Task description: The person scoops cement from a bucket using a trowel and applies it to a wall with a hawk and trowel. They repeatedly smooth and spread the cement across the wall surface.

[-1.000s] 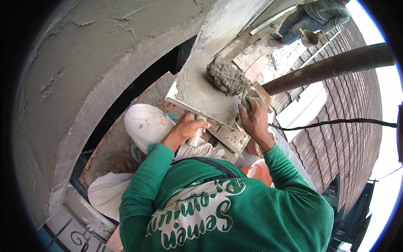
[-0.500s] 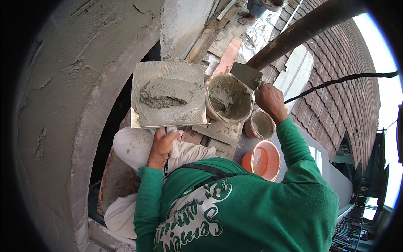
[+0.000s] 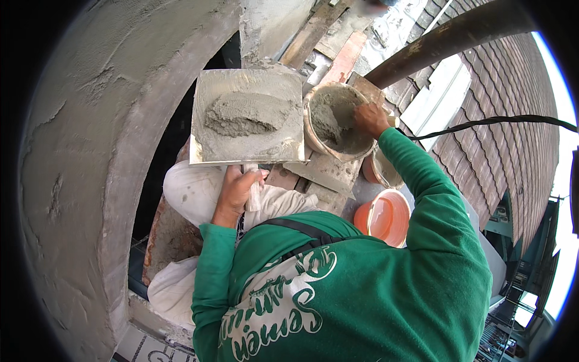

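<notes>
My left hand [image 3: 234, 194] is closed round the wooden handle of a square plasterer's hawk [image 3: 286, 148], held about level over my knee. A mound of wet grey mortar [image 3: 241, 114] lies on the board. To the right of the hawk stands a bucket [image 3: 335, 157] with more mortar [image 3: 329, 120] inside. My right hand [image 3: 370, 119] is closed and reaches over the bucket's right side. It grips a trowel, whose blade is hidden now by the hand and the mortar; the earlier frame shows it plainly.
An orange bucket [image 3: 395, 223] and a smaller bucket [image 3: 386, 168] stand near my right arm. Planks [image 3: 347, 55] lie ahead. A thick dark pipe [image 3: 446, 42] and a black cable [image 3: 494, 122] cross before the tiled roof [image 3: 506, 72]. A plastered wall [image 3: 78, 157] rises at left, beside a dark gap.
My right hand has lowered the trowel from above the bucket's right rim into the bucket. The hawk with its mortar sits a little higher in the picture, still in my left hand.
</notes>
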A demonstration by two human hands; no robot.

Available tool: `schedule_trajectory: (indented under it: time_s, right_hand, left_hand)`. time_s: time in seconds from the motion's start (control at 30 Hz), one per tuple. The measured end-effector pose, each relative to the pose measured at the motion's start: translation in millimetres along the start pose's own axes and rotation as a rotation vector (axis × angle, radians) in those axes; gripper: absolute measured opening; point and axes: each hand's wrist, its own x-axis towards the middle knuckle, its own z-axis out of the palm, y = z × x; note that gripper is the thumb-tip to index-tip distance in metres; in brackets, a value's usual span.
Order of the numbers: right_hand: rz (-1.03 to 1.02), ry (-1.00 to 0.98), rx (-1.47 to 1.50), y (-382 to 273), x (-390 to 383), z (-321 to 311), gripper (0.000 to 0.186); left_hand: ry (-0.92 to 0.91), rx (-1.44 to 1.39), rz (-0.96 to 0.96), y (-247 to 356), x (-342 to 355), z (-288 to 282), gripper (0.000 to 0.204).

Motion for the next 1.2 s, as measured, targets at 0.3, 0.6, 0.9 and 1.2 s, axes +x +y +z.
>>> schedule_trajectory:
  time_s: [0.3,0.6,0.9,1.2]
  right_hand:
    - [0.202,-0.444,0.354,-23.3,-8.9,-13.1,0.047]
    - [0.27,-0.459,0.467,-29.6,-15.3,7.1,0.051]
    - [0.239,-0.357,0.519,-25.0,-31.2,7.7,0.054]
    - [0.318,-0.25,0.645,-17.1,-44.8,23.0,0.053]
  left_hand:
    - [-0.016,-0.023,0.043,12.7,0.7,9.7,0.018]
    - [-0.074,0.058,0.089,-2.2,7.0,-2.5,0.025]
    - [-0.01,-0.037,0.037,-2.3,0.1,-0.7,0.02]
    - [0.012,-0.046,0.081,-2.8,-2.2,-0.1,0.018]
